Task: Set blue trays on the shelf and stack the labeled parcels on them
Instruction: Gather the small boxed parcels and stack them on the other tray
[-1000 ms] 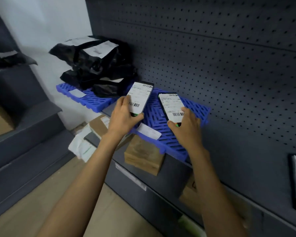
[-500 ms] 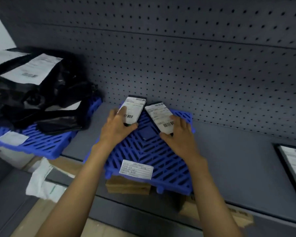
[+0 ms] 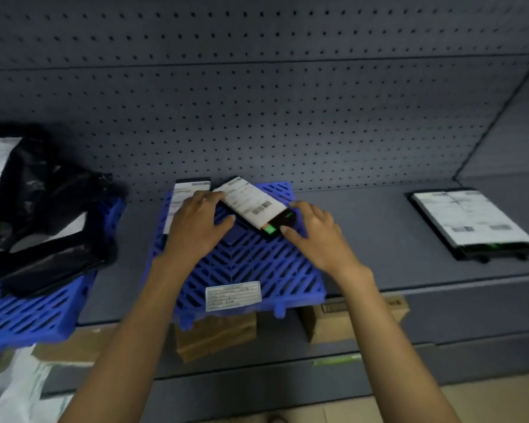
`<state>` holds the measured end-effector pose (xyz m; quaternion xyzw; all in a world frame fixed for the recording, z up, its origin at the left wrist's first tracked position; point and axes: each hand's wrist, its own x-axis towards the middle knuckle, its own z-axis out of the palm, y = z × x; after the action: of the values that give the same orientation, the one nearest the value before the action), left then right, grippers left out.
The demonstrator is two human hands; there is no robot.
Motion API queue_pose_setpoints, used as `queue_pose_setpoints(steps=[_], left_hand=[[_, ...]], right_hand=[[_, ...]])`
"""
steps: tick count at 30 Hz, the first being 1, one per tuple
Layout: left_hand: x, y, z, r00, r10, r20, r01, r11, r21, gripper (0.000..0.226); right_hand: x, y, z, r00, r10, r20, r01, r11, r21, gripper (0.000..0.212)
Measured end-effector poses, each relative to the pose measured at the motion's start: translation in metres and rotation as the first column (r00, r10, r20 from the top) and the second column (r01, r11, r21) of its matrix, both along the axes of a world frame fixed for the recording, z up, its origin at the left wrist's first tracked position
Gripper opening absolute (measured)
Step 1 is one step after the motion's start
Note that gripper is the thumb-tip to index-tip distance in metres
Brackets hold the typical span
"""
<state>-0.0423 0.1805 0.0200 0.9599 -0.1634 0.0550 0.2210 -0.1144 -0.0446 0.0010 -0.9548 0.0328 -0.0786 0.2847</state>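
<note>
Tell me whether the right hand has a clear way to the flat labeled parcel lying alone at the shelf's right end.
Probably yes: only bare shelf lies between the right hand and that parcel, though reach is uncertain.

The slatted plastic tray (image 3: 242, 264) at centre frame is bright blue, its ribs forming a chevron pattern, with a white printed sticker (image 3: 233, 295) near its lower edge. The flat parcel (image 3: 258, 209) on it is black with a white barcode label and a green patch. At left, crumpled plastic bags (image 3: 43, 215) are glossy black on a second blue tray (image 3: 28, 319). The pegboard back panel (image 3: 257, 102) is dark grey, dotted with rows of small holes. Lower down, cardboard boxes (image 3: 217, 334) are brown.
</note>
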Motion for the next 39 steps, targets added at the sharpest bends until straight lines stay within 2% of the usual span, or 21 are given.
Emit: queue_pose_setpoints(steps=[5,9,17,22,27,33,36,39], left_hand=[[-0.020,-0.058,0.004,0.974,-0.218,0.057,0.219,0.975,-0.024,0.049],[-0.040,-0.118,0.005,0.938,-0.340,0.066,0.339,0.940,0.030,0.050],[-0.083,-0.239,0.001,0.890,-0.455,0.026,0.450,0.887,0.100,0.053],[-0.109,-0.316,-0.017,0.893,-0.448,-0.034,0.450,0.892,0.055,0.053],[-0.136,-0.395,-0.037,0.905,-0.425,-0.009,0.425,0.905,0.034,0.048],[-0.147,-0.452,-0.053,0.971,-0.233,-0.055,0.238,0.965,0.115,0.054],[-0.142,-0.466,-0.052,0.989,-0.141,-0.049,0.147,0.977,0.153,0.065],[-0.134,-0.471,-0.052,0.994,-0.092,-0.061,0.101,0.979,0.176,0.073]], right_hand=[[-0.059,-0.052,0.004,0.980,-0.197,-0.029,0.194,0.977,-0.085,0.046],[-0.109,-0.098,0.004,0.930,-0.365,-0.031,0.360,0.926,-0.117,0.043],[-0.168,-0.201,-0.002,0.842,-0.538,0.030,0.538,0.835,-0.117,0.043],[-0.175,-0.270,-0.017,0.870,-0.491,0.037,0.491,0.859,-0.147,0.055],[-0.169,-0.328,-0.032,0.948,-0.313,-0.063,0.295,0.934,-0.201,0.059],[-0.165,-0.379,-0.041,0.979,-0.194,-0.057,0.175,0.953,-0.249,0.060],[-0.153,-0.395,-0.037,0.982,-0.189,0.003,0.184,0.953,-0.243,0.055],[-0.133,-0.397,-0.036,0.978,-0.211,-0.003,0.206,0.959,-0.195,0.059]])
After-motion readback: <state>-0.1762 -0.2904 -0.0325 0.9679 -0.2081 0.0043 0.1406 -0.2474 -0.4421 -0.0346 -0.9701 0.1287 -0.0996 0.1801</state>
